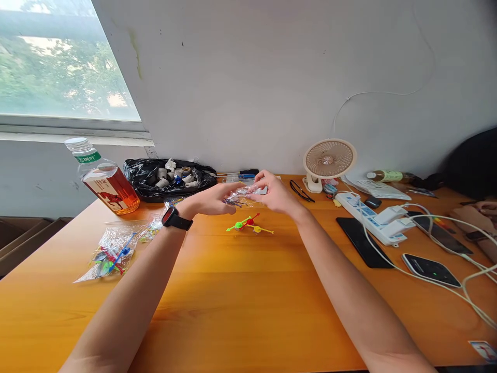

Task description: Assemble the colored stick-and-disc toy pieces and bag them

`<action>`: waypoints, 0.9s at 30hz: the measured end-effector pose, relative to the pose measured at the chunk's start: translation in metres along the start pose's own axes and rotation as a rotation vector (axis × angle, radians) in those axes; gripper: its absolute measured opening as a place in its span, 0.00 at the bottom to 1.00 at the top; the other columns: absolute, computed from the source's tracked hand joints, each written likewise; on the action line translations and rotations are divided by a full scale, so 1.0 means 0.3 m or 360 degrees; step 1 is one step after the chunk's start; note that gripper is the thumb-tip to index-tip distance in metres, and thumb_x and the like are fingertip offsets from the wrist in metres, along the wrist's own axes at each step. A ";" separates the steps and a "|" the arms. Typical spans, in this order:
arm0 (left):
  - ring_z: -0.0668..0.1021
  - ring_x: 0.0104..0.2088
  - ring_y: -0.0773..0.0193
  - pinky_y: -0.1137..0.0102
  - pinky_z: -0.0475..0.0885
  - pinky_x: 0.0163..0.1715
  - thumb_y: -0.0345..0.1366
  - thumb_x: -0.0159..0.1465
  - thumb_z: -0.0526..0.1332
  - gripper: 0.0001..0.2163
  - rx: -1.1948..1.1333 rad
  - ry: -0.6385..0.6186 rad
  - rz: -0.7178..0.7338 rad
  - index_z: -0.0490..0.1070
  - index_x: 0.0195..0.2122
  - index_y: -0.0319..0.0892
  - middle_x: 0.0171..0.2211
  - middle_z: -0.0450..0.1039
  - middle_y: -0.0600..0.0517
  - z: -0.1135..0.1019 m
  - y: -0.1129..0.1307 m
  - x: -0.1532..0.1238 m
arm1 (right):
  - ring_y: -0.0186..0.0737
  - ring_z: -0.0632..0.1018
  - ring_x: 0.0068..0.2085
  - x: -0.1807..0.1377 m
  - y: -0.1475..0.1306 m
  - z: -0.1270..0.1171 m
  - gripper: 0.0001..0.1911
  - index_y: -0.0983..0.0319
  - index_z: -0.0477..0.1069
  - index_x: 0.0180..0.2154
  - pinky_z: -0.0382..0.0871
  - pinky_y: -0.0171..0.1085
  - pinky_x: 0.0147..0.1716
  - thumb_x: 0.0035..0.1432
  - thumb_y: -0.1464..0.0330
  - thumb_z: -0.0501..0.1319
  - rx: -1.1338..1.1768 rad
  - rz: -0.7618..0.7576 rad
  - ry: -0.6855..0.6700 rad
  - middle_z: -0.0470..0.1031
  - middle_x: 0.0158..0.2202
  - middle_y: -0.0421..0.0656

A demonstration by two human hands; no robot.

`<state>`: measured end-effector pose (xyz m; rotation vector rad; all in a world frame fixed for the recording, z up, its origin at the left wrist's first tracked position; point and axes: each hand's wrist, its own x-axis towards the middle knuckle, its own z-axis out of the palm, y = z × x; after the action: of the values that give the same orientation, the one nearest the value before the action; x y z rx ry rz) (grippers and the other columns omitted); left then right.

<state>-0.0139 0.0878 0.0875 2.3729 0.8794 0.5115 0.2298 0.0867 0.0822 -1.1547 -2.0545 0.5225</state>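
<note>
- Forearms reach up from the bottom edge over the orange table [240,311]. Resting them on the wood would, I judge, steady the fine work farther up.
- At lower right a phone [430,269] lies on a white cable, and at centre left lies a clear bag of coloured parts [111,254]. Both are well apart from the hands.
- Just below centre, a small cluster of green, red and yellow sticks [248,224] lies on the wood, beneath the hands.
- At centre, the left hand [212,199], with a black smartwatch [175,218] on its wrist, and the right hand [276,192] meet on a small clear plastic packet [243,195] held just above the table. The fingertips of each hand pinch one end of it; how firmly cannot be told.
- The film looks thin and slippery and its contents tiny. Short pinches close together, kept low over the wood, should stop loose bits from scattering.
- Farther back, a tea bottle [106,181] and a black bag of white fittings [171,178] sit left of centre. A small desk fan [329,160] stands right of centre by the wall.
</note>
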 end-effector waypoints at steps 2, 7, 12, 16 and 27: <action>0.75 0.63 0.45 0.62 0.75 0.56 0.33 0.57 0.63 0.35 -0.0005 -0.0011 0.0002 0.67 0.69 0.44 0.67 0.72 0.46 -0.001 0.002 -0.001 | 0.37 0.73 0.38 -0.001 -0.001 0.010 0.08 0.59 0.86 0.36 0.69 0.37 0.36 0.57 0.62 0.73 0.0018 -0.0020 -0.0020 0.72 0.48 0.45; 0.75 0.63 0.46 0.61 0.74 0.58 0.34 0.57 0.62 0.36 0.0025 -0.0007 -0.0045 0.66 0.70 0.42 0.67 0.72 0.44 -0.003 0.006 -0.002 | 0.32 0.73 0.31 -0.005 0.007 0.003 0.07 0.61 0.84 0.38 0.69 0.35 0.32 0.56 0.70 0.70 0.0025 0.0062 -0.0167 0.74 0.50 0.47; 0.74 0.65 0.46 0.60 0.73 0.61 0.35 0.57 0.63 0.39 0.0053 0.0000 -0.0019 0.63 0.72 0.44 0.68 0.70 0.44 0.003 -0.014 0.001 | 0.34 0.75 0.29 -0.009 0.009 -0.018 0.08 0.63 0.82 0.34 0.66 0.34 0.28 0.52 0.75 0.65 -0.0065 0.0132 -0.0180 0.80 0.40 0.45; 0.70 0.69 0.46 0.58 0.69 0.65 0.35 0.57 0.63 0.41 0.0074 -0.0039 -0.0106 0.60 0.74 0.41 0.72 0.64 0.42 0.005 -0.023 0.001 | 0.38 0.78 0.29 -0.010 0.002 -0.037 0.10 0.63 0.83 0.32 0.66 0.33 0.27 0.52 0.77 0.62 -0.0028 0.0211 -0.0206 0.81 0.32 0.44; 0.75 0.65 0.45 0.59 0.72 0.63 0.35 0.56 0.62 0.40 0.0274 -0.0012 -0.0254 0.61 0.73 0.37 0.69 0.69 0.39 -0.022 -0.074 -0.019 | 0.39 0.80 0.35 0.002 0.087 -0.070 0.10 0.63 0.82 0.38 0.70 0.33 0.34 0.58 0.76 0.62 -0.0173 0.0291 -0.0215 0.84 0.37 0.45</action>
<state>-0.0319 0.1003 0.0782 2.4283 1.1393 0.3766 0.2600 0.1008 0.0797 -1.4155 -2.1247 0.5974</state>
